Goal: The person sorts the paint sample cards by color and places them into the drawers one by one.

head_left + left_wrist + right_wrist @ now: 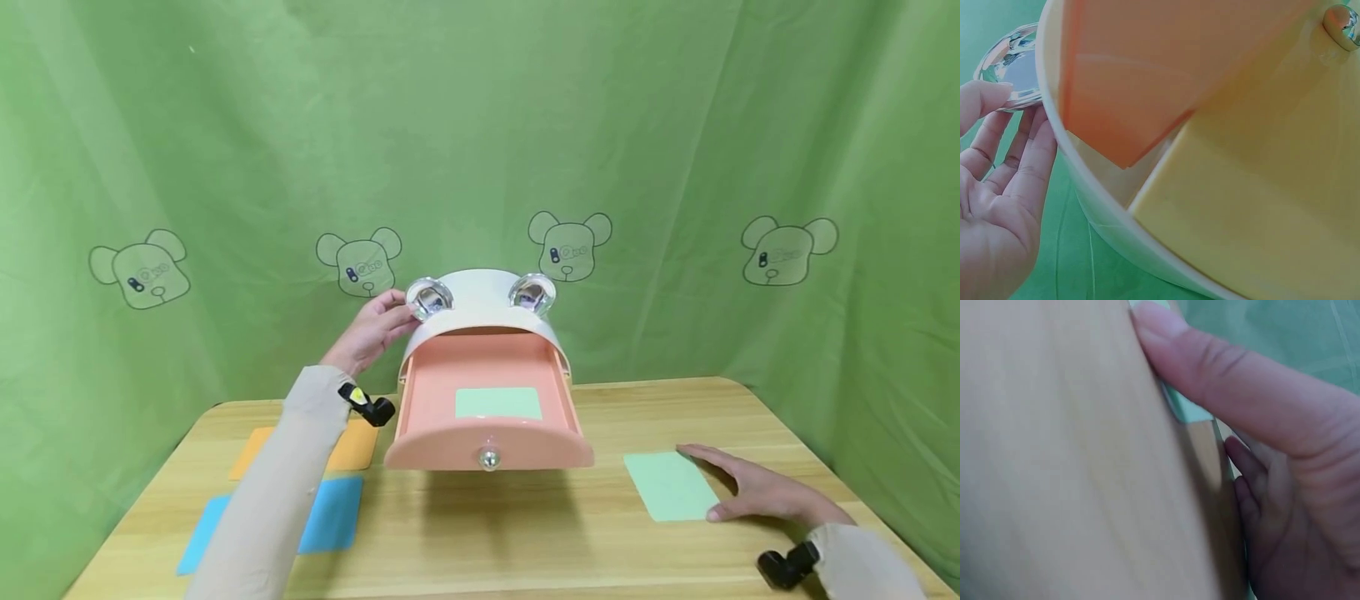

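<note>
A white dome-shaped drawer box (pixel 480 293) with two silver round eyes stands at the table's middle, its pink drawer (pixel 433 367) pulled out. Inside the drawer lies a pale green card (pixel 498 403). My left hand (pixel 372 331) holds the box at its left side; in the left wrist view the thumb lies over the rim of the silver eye (pixel 1017 70), the fingers along the shell. On the right, another green card (pixel 670 487) lies flat on the table. My right hand (pixel 765 490) spans its right edge, thumb at the near corner and fingertips by the far one.
Two orange cards (pixel 352 446) and two blue cards (pixel 332 514) lie on the wooden table (pixel 495 550) at left, partly hidden by my left sleeve. The drawer's front, with its silver knob (pixel 489 458), juts toward me. Green cloth (pixel 480 125) hangs behind.
</note>
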{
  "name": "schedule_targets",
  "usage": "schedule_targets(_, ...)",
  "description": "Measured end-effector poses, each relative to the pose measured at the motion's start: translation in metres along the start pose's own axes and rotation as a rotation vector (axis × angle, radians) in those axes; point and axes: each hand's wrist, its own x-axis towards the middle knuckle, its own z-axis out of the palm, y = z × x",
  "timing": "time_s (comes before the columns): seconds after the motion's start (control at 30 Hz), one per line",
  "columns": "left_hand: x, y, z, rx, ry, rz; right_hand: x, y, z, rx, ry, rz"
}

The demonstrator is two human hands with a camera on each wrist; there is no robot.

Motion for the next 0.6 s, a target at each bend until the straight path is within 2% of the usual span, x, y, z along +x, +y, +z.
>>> schedule_targets(0.07, 0.0000, 0.0000, 0.0003, 0.000, -0.002, 0.000, -0.0005, -0.0009, 0.0025, -0.055, 0.041, -0.012)
schedule_targets(0.2, -0.0006, 0.0008, 0.0018, -0.003, -0.004, 0.000, -0.0013, -0.0003, 0.0043, -0.085, 0.068, -0.001)
schedule_targets(0.47, -0.0018, 0.0018, 0.0024, 0.009, 0.000, -0.009, -0.0038, 0.0010, -0.0028, -0.028, -0.006, 0.029)
schedule_targets(0.6, -0.0020, 0.0019, 0.0018, 0.015, 0.005, -0.007, -0.0029, 0.0013, -0.0047, -0.039, -0.008, 0.016)
